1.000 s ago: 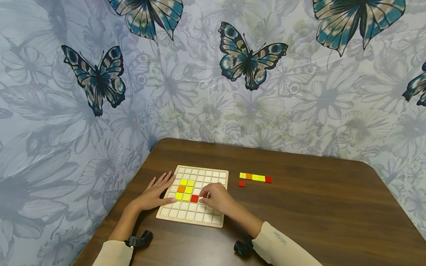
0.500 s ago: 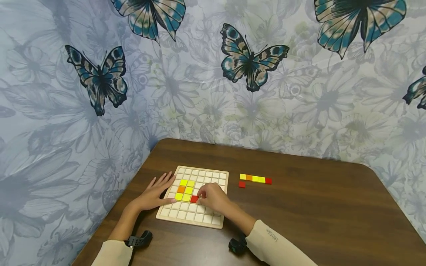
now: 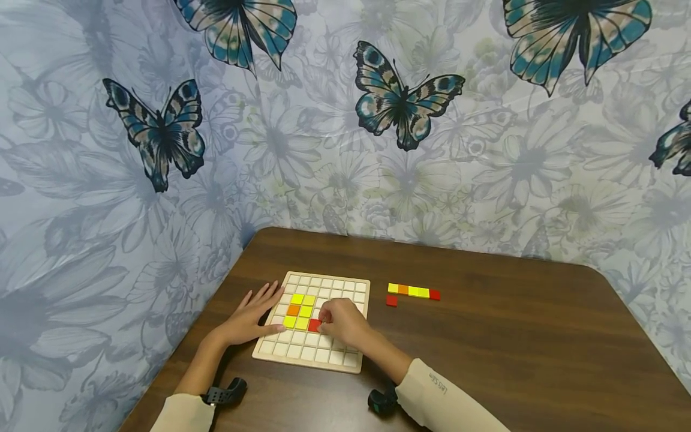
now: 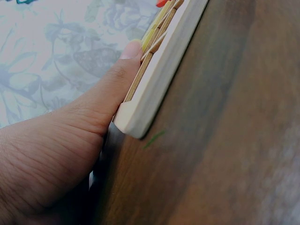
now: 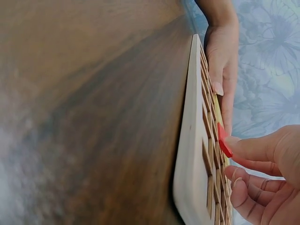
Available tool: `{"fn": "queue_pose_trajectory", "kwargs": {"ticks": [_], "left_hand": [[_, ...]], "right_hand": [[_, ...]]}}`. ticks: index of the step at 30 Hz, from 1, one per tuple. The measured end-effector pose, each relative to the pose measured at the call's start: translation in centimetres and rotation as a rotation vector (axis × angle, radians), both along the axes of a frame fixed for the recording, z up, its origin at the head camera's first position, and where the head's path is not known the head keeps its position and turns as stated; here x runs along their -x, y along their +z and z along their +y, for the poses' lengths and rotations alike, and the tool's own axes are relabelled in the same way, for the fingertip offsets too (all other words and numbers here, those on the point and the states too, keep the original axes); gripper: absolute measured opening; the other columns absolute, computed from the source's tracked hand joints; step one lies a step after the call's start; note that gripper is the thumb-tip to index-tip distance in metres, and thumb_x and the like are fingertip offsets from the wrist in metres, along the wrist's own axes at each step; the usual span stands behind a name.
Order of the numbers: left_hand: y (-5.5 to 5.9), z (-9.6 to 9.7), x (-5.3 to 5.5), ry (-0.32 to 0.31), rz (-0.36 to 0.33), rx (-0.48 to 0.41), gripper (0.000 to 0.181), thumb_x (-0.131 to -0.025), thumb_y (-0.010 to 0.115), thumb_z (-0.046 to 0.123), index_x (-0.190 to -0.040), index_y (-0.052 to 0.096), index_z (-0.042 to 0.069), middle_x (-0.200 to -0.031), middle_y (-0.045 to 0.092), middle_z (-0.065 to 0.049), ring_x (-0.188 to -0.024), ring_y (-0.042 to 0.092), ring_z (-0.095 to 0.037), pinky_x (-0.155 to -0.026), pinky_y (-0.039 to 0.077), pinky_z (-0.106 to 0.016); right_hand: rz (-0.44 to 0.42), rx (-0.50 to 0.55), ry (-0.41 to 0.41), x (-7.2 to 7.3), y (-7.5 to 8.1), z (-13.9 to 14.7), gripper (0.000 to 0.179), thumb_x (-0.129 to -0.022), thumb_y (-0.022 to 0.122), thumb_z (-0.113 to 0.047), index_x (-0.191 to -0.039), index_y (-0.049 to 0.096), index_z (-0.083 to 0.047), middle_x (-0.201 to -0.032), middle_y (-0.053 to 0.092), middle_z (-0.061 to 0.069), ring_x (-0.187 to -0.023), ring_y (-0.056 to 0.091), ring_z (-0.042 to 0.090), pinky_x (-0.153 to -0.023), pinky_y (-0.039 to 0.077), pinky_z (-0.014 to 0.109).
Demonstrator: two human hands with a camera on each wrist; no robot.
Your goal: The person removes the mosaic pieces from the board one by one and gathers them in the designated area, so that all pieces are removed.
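A wooden grid board (image 3: 308,353) lies on the table, with yellow tiles (image 3: 305,311) and an orange tile (image 3: 293,310) in its cells. My left hand (image 3: 249,319) rests along the board's left edge, fingers spread and thumb on the rim by the lowest yellow tile. Over the middle of the board, my right hand (image 3: 346,324) pinches a red tile (image 3: 314,325) at its right side. In the right wrist view the red tile (image 5: 224,140) is tilted against the grid, thumb on it; the other fingers curl below. My right hand hides several cells.
Right of the board, a row of loose tiles (image 3: 412,291) in yellow, orange and red lies on the brown table (image 3: 486,336). A single red tile (image 3: 391,300) lies just below the row's left end. A patterned butterfly wall cloth (image 3: 324,180) stands behind.
My right hand has shifted slightly left, and its fingers now cover the right edge of the red tile. My left hand and the other tiles stay as they were.
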State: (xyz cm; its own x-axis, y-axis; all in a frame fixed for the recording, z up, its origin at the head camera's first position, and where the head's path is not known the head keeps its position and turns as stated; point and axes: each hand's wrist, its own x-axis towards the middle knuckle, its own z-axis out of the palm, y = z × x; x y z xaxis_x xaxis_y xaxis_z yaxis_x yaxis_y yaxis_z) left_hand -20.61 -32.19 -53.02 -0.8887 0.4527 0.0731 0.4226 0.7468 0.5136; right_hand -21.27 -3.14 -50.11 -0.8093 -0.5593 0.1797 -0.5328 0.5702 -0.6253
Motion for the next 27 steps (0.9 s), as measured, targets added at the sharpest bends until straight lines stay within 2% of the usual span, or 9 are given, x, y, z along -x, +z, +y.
{"fn": "queue_pose_trajectory", "kwargs": {"ticks": [9, 16, 20, 27], "left_hand": [[0.01, 0.02, 0.04, 0.008, 0.007, 0.005, 0.095, -0.092, 0.071, 0.049, -0.162, 0.023, 0.005, -0.166, 0.016, -0.023, -0.152, 0.01, -0.048, -0.114, -0.001, -0.073], [-0.1, 0.14, -0.01, 0.012, -0.006, 0.006, 0.095, -0.093, 0.07, 0.05, -0.162, 0.022, 0.006, -0.166, 0.016, -0.022, -0.153, 0.009, -0.047, -0.114, -0.002, -0.072], [-0.1, 0.15, -0.03, 0.017, -0.008, 0.003, 0.095, -0.093, 0.07, 0.05, -0.162, 0.022, 0.006, -0.166, 0.016, -0.022, -0.153, 0.009, -0.047, -0.114, -0.002, -0.072], [-0.05, 0.05, -0.07, 0.009, -0.004, 0.007, 0.095, -0.093, 0.07, 0.05, -0.162, 0.022, 0.005, -0.166, 0.016, -0.023, -0.152, 0.009, -0.048, -0.114, -0.002, -0.072]], "right_hand": [[0.036, 0.066, -0.008, -0.17, 0.45, -0.15, 0.015, -0.086, 0.081, -0.005, -0.075, 0.073, -0.011, -0.064, 0.063, -0.009, -0.053, 0.049, 0.001, -0.049, 0.043, 0.017], [0.022, 0.1, -0.025, -0.1, 0.34, -0.3, 0.017, -0.084, 0.082, -0.002, -0.072, 0.075, -0.011, -0.064, 0.064, -0.01, -0.057, 0.05, 0.001, -0.053, 0.044, 0.017], [0.008, 0.133, -0.017, -0.09, 0.16, -0.3, 0.016, -0.084, 0.081, 0.001, -0.074, 0.076, -0.011, -0.067, 0.067, -0.009, -0.06, 0.053, 0.0, -0.059, 0.047, 0.017], [0.0, 0.195, -0.027, -0.26, -0.26, 0.49, 0.008, -0.086, 0.079, 0.001, -0.081, 0.079, -0.006, -0.073, 0.072, -0.004, -0.062, 0.056, 0.0, -0.059, 0.05, 0.017]]}}
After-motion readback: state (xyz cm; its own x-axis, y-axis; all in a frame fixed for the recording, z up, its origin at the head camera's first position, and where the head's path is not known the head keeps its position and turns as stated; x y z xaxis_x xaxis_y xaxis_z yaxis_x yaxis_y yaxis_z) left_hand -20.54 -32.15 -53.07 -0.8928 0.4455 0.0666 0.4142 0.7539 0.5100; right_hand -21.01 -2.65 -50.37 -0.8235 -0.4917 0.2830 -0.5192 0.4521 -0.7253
